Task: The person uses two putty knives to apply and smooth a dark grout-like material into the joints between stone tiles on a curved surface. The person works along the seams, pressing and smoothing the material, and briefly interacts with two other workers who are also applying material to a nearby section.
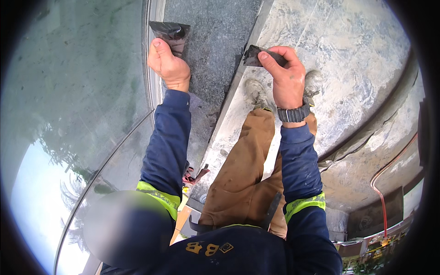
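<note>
Head: dark sheet (170, 32) past left fingers (155, 55); strip (251, 56) (pinched) in right fingers (289, 54).

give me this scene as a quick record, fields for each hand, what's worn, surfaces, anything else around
left hand: pinches a shiny black piece
right hand: pinches a separate dark piece
held pieces: apart from each other; material unclear
right wrist: chunky dark band
clothing: navy sleeves with yellow-green bands, brown trousers
left side: large reflective pane
middle: dark grey textured strip
underfoot: pale, stained floor
far right: thin red cord
</note>
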`<state>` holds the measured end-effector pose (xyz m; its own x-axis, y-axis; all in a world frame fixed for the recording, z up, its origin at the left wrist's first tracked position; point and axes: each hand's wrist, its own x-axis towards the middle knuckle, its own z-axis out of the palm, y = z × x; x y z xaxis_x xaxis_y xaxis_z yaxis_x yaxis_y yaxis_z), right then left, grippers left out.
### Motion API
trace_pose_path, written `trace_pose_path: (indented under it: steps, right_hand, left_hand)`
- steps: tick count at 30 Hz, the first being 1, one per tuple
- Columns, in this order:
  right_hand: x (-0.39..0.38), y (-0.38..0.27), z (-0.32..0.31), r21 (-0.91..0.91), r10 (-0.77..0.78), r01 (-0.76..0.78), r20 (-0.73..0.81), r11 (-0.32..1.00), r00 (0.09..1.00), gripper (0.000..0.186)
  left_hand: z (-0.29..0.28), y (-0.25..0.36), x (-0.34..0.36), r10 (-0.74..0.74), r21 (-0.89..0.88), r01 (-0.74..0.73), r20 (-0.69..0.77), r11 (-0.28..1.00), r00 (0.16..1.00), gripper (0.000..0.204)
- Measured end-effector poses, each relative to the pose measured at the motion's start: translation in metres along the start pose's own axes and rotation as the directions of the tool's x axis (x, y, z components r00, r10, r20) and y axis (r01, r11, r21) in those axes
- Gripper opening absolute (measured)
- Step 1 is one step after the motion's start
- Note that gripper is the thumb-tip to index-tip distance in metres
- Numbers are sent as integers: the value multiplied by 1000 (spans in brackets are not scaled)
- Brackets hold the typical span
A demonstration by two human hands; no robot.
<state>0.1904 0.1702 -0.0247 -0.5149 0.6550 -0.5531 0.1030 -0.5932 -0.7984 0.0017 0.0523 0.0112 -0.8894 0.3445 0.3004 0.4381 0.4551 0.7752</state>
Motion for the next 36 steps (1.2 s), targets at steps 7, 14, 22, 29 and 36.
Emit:
trace_pose_path:
  steps: [7, 14, 22, 29, 36]
  right_hand:
    - [8, 4, 7, -133, -75, 73, -13, 989, 997, 22]
    - [12, 2, 2, 66, 65, -62, -42, 996, 997, 24]
    - [32, 1, 7, 194, 38, -51, 72, 980, 997, 21]
    - [34, 16, -4, 312, 85, -96, 46, 945, 995, 20]
    - [46, 6, 3, 411, 9, -84, 181, 908, 983, 21]
  left_hand:
    - [-3, -5, 1, 13, 19, -13, 17, 1000, 1000, 46]
    - [-1, -6, 0, 10, 20, -11, 30, 1000, 999, 44]
    - [-2, -1, 1, 9, 64, -12, 53, 998, 999, 44]
    - [-3, 2, 1, -10, 78, 4, 73, 997, 997, 45]
    - [-1, 3, 1, -4, 60, 0, 63, 998, 998, 45]
